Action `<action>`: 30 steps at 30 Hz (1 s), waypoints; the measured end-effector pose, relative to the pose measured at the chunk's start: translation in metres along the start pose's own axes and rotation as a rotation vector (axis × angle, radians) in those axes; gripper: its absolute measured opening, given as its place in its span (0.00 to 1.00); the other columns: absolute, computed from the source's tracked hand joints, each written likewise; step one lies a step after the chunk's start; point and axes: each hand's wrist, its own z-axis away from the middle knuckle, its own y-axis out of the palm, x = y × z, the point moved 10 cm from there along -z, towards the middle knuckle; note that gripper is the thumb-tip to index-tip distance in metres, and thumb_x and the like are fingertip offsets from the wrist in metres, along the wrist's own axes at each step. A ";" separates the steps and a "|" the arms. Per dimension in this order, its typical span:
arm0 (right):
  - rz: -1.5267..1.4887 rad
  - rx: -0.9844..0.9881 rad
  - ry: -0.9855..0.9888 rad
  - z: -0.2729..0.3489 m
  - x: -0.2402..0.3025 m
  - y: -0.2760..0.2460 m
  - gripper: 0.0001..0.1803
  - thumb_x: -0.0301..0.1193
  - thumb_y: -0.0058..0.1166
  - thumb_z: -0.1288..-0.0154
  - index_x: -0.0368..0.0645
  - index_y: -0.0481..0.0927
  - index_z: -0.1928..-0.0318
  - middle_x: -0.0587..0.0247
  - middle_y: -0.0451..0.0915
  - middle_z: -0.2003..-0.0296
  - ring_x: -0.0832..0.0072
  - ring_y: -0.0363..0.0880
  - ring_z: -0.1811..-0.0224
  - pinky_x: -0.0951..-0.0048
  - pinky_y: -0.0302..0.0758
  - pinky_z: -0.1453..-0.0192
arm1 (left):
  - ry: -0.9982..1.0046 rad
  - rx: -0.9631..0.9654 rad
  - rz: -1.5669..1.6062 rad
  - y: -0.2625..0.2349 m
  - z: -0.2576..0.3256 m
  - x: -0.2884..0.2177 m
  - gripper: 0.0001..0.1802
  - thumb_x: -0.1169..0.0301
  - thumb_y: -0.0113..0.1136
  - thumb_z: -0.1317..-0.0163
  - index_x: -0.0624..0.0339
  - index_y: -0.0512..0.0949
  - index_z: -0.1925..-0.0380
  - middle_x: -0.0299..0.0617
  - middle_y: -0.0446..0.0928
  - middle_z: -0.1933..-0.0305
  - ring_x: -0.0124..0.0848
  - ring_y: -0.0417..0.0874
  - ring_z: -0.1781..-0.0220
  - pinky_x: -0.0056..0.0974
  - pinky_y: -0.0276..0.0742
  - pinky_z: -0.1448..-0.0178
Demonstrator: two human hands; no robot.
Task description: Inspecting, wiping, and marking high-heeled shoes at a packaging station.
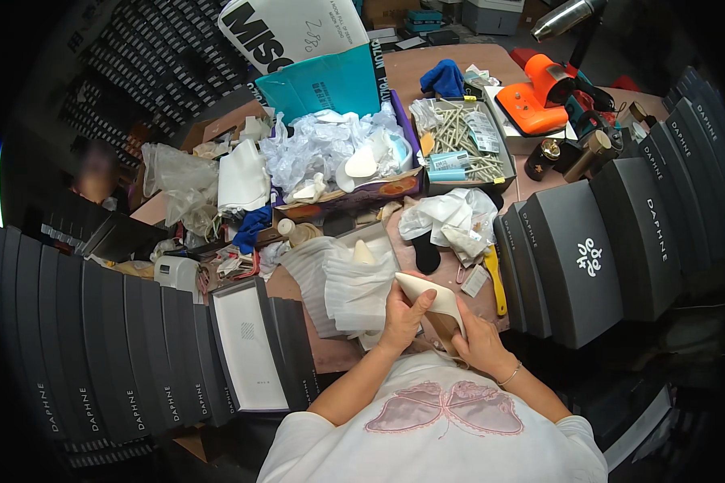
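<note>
Cream pointed-toe shoe (427, 294) sits between both hands just in front of the person's white top (439, 435), its toe aimed up and to the left. The left hand (403, 318) is closed around the toe half, thumb laid on top; the right hand (479, 336) grips the rear part, fingers bent along its side. Just beyond, white wrapping (358, 298) lies with another cream toe (363, 253) showing above it. A yellow-handled tool (493, 282) rests to the right on the pink worktop (330, 354). Farther off stand a purple box (415, 133) of crumpled paper and an orange device (532, 105).
</note>
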 end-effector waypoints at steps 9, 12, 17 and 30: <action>-0.069 0.066 0.019 -0.009 -0.008 0.010 0.37 0.23 0.47 0.46 0.34 0.56 0.33 0.34 0.77 0.66 0.43 0.79 0.66 0.53 0.74 0.60 | 0.108 -0.123 -0.136 -0.007 -0.003 -0.021 0.26 0.63 0.63 0.38 0.62 0.66 0.45 0.38 0.73 0.56 0.25 0.73 0.55 0.31 0.69 0.47; -0.087 0.106 0.049 -0.011 -0.011 0.013 0.36 0.24 0.47 0.45 0.34 0.57 0.33 0.35 0.77 0.68 0.43 0.79 0.67 0.53 0.75 0.61 | 0.145 -0.118 -0.165 -0.011 -0.004 -0.033 0.22 0.65 0.57 0.34 0.63 0.66 0.44 0.39 0.74 0.56 0.24 0.74 0.55 0.30 0.70 0.46; -0.082 0.109 0.036 -0.013 -0.008 0.015 0.35 0.24 0.47 0.45 0.35 0.58 0.34 0.35 0.77 0.70 0.43 0.79 0.68 0.52 0.74 0.62 | 0.125 -0.112 -0.202 -0.019 -0.004 -0.036 0.16 0.66 0.51 0.31 0.64 0.70 0.48 0.39 0.76 0.56 0.24 0.74 0.56 0.29 0.71 0.49; -0.117 0.159 0.073 -0.012 -0.014 0.022 0.33 0.25 0.49 0.43 0.37 0.59 0.35 0.35 0.77 0.58 0.43 0.78 0.60 0.52 0.74 0.56 | 0.099 -0.154 -0.278 -0.030 -0.007 -0.049 0.26 0.59 0.32 0.27 0.69 0.77 0.59 0.46 0.80 0.63 0.30 0.79 0.60 0.34 0.72 0.50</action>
